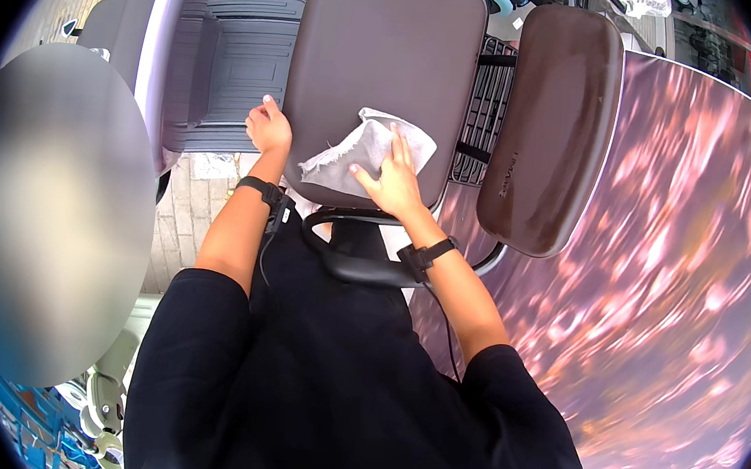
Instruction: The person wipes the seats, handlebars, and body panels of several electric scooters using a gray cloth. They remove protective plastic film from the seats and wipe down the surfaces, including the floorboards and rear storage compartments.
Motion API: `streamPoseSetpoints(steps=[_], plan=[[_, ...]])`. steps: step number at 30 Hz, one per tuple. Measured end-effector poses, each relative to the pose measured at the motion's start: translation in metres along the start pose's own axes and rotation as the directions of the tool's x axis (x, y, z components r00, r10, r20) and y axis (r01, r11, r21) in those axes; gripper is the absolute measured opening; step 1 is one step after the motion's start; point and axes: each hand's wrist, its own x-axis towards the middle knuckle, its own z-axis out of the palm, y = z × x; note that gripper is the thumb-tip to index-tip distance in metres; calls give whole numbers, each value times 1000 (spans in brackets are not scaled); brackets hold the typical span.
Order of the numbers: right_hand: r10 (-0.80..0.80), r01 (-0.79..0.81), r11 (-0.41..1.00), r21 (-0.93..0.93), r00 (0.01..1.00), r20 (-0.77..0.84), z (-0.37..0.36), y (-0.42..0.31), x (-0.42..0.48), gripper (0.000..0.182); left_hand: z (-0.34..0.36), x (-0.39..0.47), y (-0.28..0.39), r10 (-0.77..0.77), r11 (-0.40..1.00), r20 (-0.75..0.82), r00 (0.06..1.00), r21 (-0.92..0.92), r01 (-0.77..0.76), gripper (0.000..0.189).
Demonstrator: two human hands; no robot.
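Note:
A brown padded vehicle seat (387, 39) lies in front of me. Near its front right part, my right hand (394, 179) rests flat on a crumpled pale grey cloth (348, 164), thumb and fingers spread. The cloth has one frayed edge and is partly folded over at the top. Beside the seat's left edge hangs my left hand (269, 128), its fingers loosely curled and nothing seen in it. Both wrists wear black straps with cables.
A brown backrest (548, 129) and a black metal rack (486, 109) stand right of the seat. A curved black armrest (365, 267) crosses before my body. Left are a grey ribbed footboard (249, 66) and paving (180, 222). A printed sheet (674, 297) spreads at right; a blurred patch hides the far left.

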Motion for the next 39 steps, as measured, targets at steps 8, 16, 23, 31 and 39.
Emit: streamPoseSetpoints(steps=[8, 16, 23, 31, 39], plan=[[165, -172, 985, -31, 974, -156, 44, 37, 22, 71, -59, -47, -13, 461, 821, 517, 721, 59, -567, 57], [432, -435, 896, 84, 900, 49, 27, 38, 33, 47, -65, -46, -22, 143, 495, 813, 565, 436, -752, 43], [758, -762, 646, -40, 636, 145, 1, 89, -2, 54, -77, -67, -2, 129, 494, 866, 483, 366, -789, 42], [826, -862, 498, -93, 439, 354, 53, -3, 21, 132, -60, -68, 9, 63, 459, 729, 682, 586, -668, 48], [762, -731, 630, 263, 647, -27, 105, -64, 29, 124, -74, -7, -27, 79, 745, 672, 737, 452, -492, 62]])
